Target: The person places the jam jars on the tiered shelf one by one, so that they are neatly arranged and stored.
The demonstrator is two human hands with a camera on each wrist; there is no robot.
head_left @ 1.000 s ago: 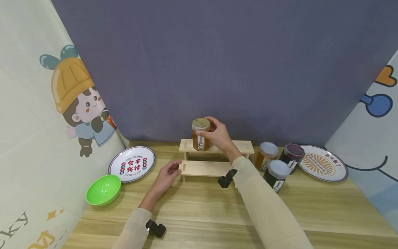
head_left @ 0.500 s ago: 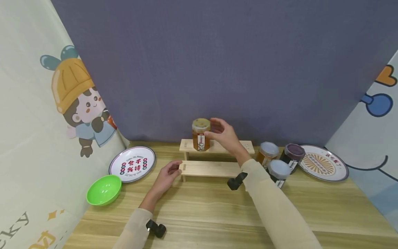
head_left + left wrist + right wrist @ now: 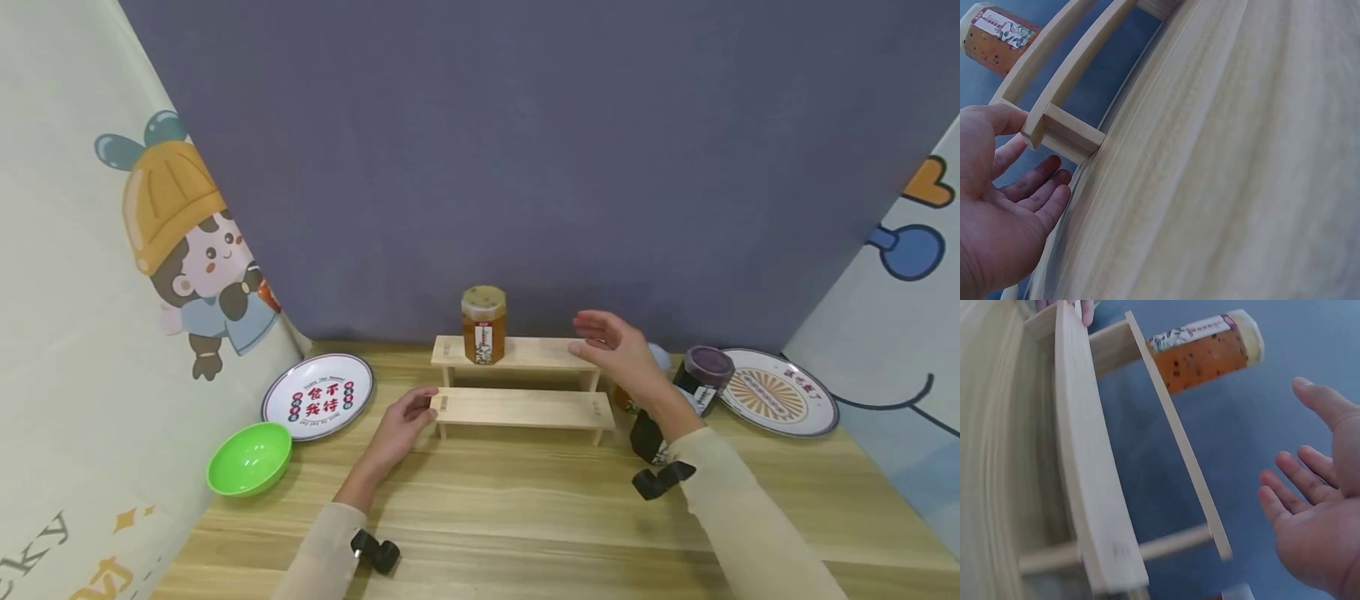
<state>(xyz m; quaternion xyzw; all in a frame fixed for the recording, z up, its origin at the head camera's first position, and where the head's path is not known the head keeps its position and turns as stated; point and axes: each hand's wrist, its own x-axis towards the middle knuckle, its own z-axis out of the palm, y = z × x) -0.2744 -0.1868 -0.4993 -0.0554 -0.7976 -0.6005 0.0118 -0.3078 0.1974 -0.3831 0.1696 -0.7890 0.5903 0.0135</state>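
Note:
A honey-coloured jar (image 3: 483, 327) with a yellowish lid and white label stands upright on the left part of the upper step of a two-step wooden rack (image 3: 525, 408). My left hand (image 3: 401, 429) pinches the left end of the lower step between thumb and index finger; in the left wrist view its other fingers (image 3: 1038, 181) hang loosely below. My right hand (image 3: 618, 354) holds nothing. It hovers by the right end of the upper step, fingers apart and relaxed, overlapping the jars behind it. The right wrist view shows its palm (image 3: 1316, 531) bare.
Right of the rack, a dark jar with a purple lid (image 3: 708, 367) and other jars partly hidden by my right arm stand together. A patterned plate (image 3: 817, 417) lies beyond them. On the left are a white plate (image 3: 360, 379) and a green bowl (image 3: 250, 458).
My right hand has let go of the honey-coloured jar on the upper step and moved right, towards the other jars. My left hand stays at the rack's end.

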